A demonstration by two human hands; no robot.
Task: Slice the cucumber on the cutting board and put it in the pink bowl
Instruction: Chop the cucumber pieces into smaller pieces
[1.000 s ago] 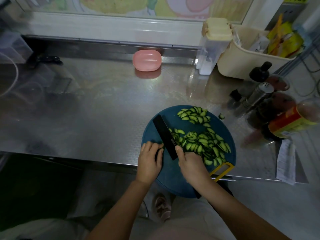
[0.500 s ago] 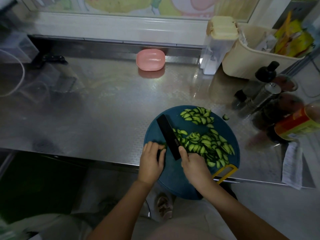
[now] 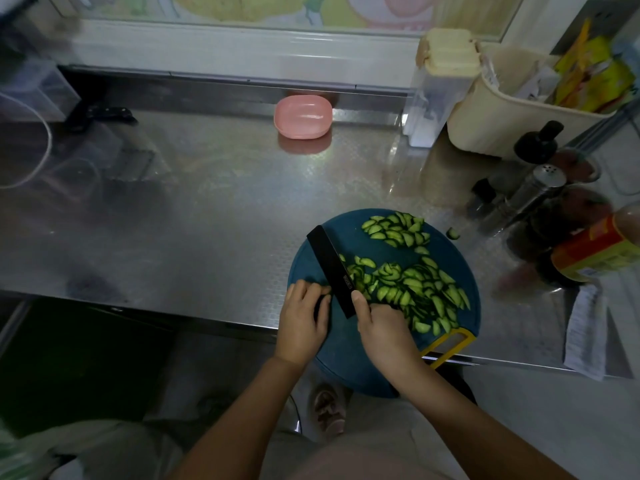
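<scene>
Knife (image 3: 332, 268) gripped in your right hand (image 3: 384, 327) | your left hand (image 3: 304, 317) curled on cucumber stub (image 3: 321, 303) | slices (image 3: 422, 289) piled on blue cutting board (image 3: 304, 268)

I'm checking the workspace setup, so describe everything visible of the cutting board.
The cutting board is round, dark teal, plastic-looking, with a yellow loop handle at its near right edge. It lies flat on the steel counter, its near part overhanging the edge. Cucumber slices lie over its right half. The knife blade stands over its left half, and the left hand rests there too.
</scene>
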